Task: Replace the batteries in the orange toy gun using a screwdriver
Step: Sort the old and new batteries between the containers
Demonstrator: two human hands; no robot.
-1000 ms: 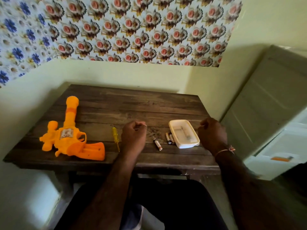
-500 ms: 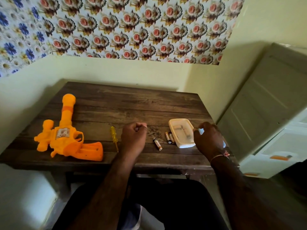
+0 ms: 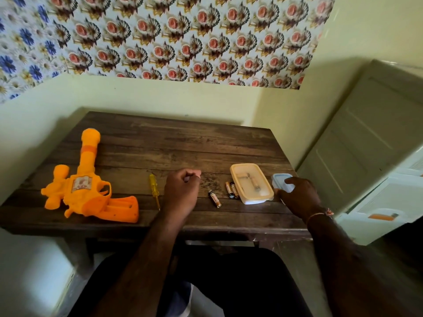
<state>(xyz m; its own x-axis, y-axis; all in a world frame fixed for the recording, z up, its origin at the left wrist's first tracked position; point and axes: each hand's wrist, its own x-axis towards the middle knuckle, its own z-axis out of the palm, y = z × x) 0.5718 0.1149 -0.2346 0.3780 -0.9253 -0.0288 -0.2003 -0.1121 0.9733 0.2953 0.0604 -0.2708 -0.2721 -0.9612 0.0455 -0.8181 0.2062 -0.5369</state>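
Note:
The orange toy gun [image 3: 84,193] lies flat on the left of the dark wooden table [image 3: 171,147], barrel pointing away from me. A yellow screwdriver [image 3: 153,187] lies just right of it. My left hand [image 3: 180,193] rests beside the screwdriver as a loose fist; whether it holds anything small is hidden. One battery [image 3: 214,198] lies alone, and two batteries [image 3: 230,189] lie against a white plastic container [image 3: 256,200] with small items inside. My right hand [image 3: 299,195] grips a blue lid [image 3: 280,179] just right of the container.
The table stands in a corner against a pale wall. A white cabinet [image 3: 366,145] stands close to the table's right edge. My dark-clothed lap is under the near edge.
My right hand moved from the container's right edge a little to the right, and the blue lid now shows beyond its fingers. The left hand has stayed in place.

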